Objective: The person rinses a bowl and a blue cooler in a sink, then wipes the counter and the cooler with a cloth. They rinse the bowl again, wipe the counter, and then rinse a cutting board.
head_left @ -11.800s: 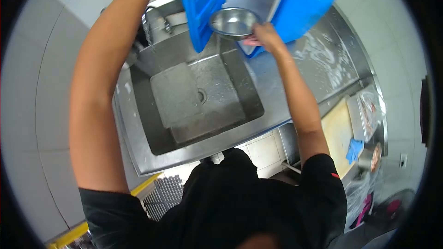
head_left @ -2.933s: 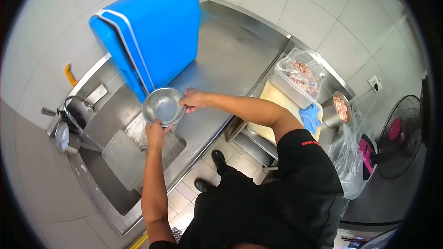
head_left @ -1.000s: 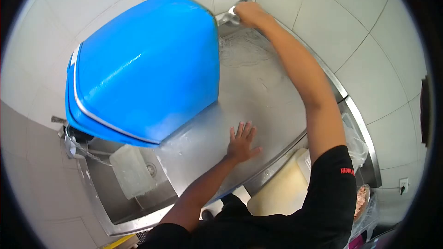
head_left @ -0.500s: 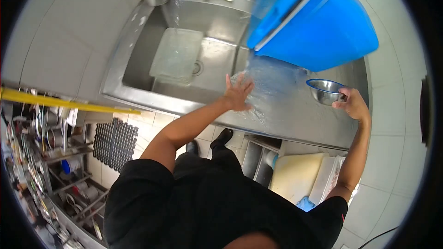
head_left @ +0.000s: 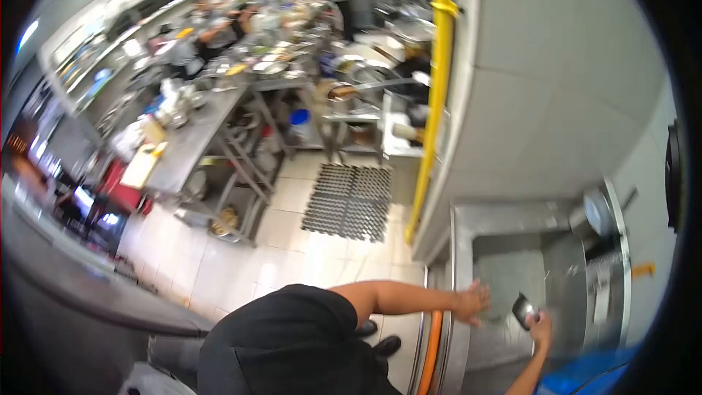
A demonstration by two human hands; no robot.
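Note:
My right hand point(head_left: 541, 329) grips a small metal bowl point(head_left: 523, 309) by its rim. The bowl is tilted over the basin of the steel sink point(head_left: 459, 263). Across the front edge of the sink reaches my left hand point(head_left: 474, 303), its fingers spread and nothing in them. Below both hands, a translucent plastic tray point(head_left: 508, 272) lies in the basin. Part of a blue cooler box point(head_left: 596, 371) shows at the lower right, beside my right forearm.
A metal pot point(head_left: 594, 212) stands at the sink's far corner. To the left are a yellow pipe point(head_left: 439, 88), a black floor mat point(head_left: 347, 201) and a steel worktable point(head_left: 201, 128) with shelves below. Several blurred people work among cookware at the back.
My view has swung left toward the kitchen. The bowl in my right hand has moved from above the drainboard to over the basin. My left hand has left the wet drainboard.

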